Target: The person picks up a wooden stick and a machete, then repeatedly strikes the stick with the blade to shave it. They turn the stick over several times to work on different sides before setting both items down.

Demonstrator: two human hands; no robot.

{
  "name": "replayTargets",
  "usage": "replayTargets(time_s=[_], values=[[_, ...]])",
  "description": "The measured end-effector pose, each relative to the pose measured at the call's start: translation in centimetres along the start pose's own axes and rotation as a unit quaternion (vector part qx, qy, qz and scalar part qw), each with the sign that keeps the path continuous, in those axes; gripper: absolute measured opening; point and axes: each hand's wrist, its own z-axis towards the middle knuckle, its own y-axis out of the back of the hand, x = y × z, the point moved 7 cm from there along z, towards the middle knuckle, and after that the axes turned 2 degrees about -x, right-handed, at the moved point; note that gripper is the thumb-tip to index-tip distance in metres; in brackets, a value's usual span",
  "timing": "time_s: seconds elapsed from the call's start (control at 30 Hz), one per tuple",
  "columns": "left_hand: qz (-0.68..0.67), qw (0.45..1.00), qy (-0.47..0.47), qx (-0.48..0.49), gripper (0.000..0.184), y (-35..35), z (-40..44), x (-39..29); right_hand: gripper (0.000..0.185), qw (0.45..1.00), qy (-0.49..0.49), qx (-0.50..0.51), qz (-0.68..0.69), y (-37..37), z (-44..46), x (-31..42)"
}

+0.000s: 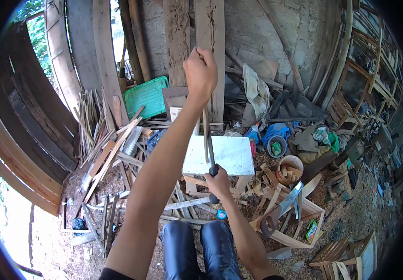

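Note:
My left hand [200,70] is raised in front of the wall, its fingers closed round the upper end of a thin wooden strip [205,135] that is partly hidden behind my wrist. Lower down, my right hand [219,183] grips the black handle [214,171] of a long dark-bladed tool. Its blade [210,147] points upward beside the strip; whether the two touch is unclear. Both cross over a white rectangular surface [234,156], and the strip's lower end is over it.
A handsaw [288,200] rests on a wooden frame [320,219] at right. Behind it are a bucket of wood pieces [291,162] and a blue bag [274,133]. Scrap sticks [112,158] lie at left, near a green crate [145,99]. A blue tape measure [221,214] is near my knees.

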Motion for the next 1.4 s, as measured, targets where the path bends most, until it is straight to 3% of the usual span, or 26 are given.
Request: replayTargets(time_s=[0.17,0.23,0.33,0.37,0.43,0.5,0.53,0.63,0.8,0.83,0.9,0.93,0.97,1.03,1.1,1.23,1.3,1.4], values=[[0.001,1.000,-0.004,-0.016,0.036,1.3,0.5,0.7,0.017,0.999,-0.013,0.029,-0.026,1.0,0.3,4.3],[0.003,1.000,-0.003,-0.014,0.035,1.5,0.3,0.1,0.017,0.978,0.196,-0.061,-0.038,2.4,-0.9,9.1],[0.019,1.000,-0.002,-0.006,0.035,1.2,-0.1,0.0,0.017,0.964,0.229,-0.137,0.009,2.5,-1.7,9.4],[0.016,1.000,0.004,-0.002,0.036,0.9,-0.2,0.1,0.018,0.961,0.221,-0.149,-0.073,1.7,-0.9,6.2],[0.004,1.000,0.002,0.000,0.038,0.8,-0.3,-0.3,0.018,0.987,0.077,-0.046,-0.132,0.3,1.5,-2.2],[-0.002,1.000,0.000,0.002,0.037,1.4,-0.1,-0.4,0.016,0.994,0.061,-0.014,-0.086,0.3,1.6,-2.0],[0.003,1.000,0.007,-0.004,0.037,1.5,0.3,-0.1,0.012,0.994,-0.059,0.068,0.058,-0.2,0.8,-1.5],[-0.001,1.000,0.028,0.009,0.038,1.8,0.4,0.4,0.010,0.990,-0.066,0.093,0.079,0.7,0.7,1.2],[-0.017,0.999,0.027,0.010,0.038,1.8,0.2,0.1,0.009,0.979,0.178,-0.062,0.077,3.2,-0.7,10.8],[-0.013,0.999,0.028,0.018,0.038,1.6,0.0,0.2,0.015,0.964,0.231,-0.112,0.068,3.3,-0.7,11.0],[-0.013,1.000,0.007,0.009,0.038,1.2,0.0,0.1,0.018,0.949,0.253,-0.168,-0.087,1.6,0.3,5.8],[-0.018,1.000,-0.011,0.000,0.038,1.2,-0.2,0.0,0.020,0.983,0.034,-0.066,-0.168,0.0,2.5,-1.1],[-0.020,1.000,-0.010,-0.002,0.038,1.3,-0.4,0.0,0.019,0.982,0.046,-0.049,-0.175,-0.2,3.0,-3.7],[-0.007,1.000,-0.004,-0.004,0.039,1.8,-0.1,-0.1,0.014,0.996,-0.043,-0.004,-0.074,0.0,0.9,-1.0],[-0.001,1.000,0.009,-0.003,0.039,2.1,0.5,0.2,0.010,0.987,-0.082,0.088,0.110,-1.0,2.7,-3.8],[-0.015,0.999,0.038,0.003,0.039,2.3,0.4,0.8,0.010,0.992,-0.018,0.062,0.112,0.5,1.1,3.1],[-0.010,1.000,0.029,-0.004,0.039,2.1,0.5,0.9,0.011,0.982,0.062,-0.003,0.178,1.3,0.3,7.3],[-0.001,1.000,0.019,-0.009,0.038,1.7,0.6,1.1,0.012,0.950,0.229,-0.182,0.108,1.8,0.8,7.0]])
